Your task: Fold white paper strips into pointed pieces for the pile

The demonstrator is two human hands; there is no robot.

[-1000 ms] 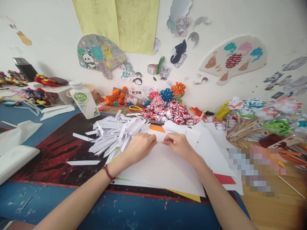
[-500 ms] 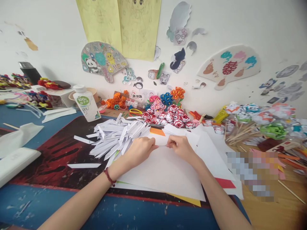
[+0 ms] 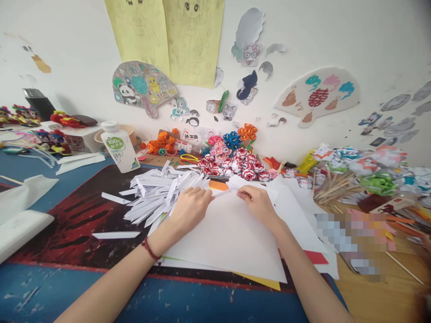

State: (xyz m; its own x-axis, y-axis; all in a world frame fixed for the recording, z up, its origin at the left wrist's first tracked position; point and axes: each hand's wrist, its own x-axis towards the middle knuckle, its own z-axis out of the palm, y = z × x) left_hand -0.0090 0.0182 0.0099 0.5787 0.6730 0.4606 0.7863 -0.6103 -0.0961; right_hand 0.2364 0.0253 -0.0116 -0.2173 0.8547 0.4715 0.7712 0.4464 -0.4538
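Observation:
Over a stack of white paper sheets, my left hand pinches a small strip of white paper by its left end. My right hand is closed at the strip's right end, thumb and finger together. The strip looks thin and folded, and it blends into the white sheets behind it. Just beyond my left hand lies a heap of folded white paper strips. A single folded strip rests apart on the dark mat.
Red-and-white paper flowers and a white bottle stand behind the sheets. To the right are wooden sticks and more paper flowers. A white case sits at the left edge. Decorated fans hang on the wall.
The paper between my hands has turned from a flat, wider face to a narrow edge. My right hand has moved slightly away from my left and its grip has shifted.

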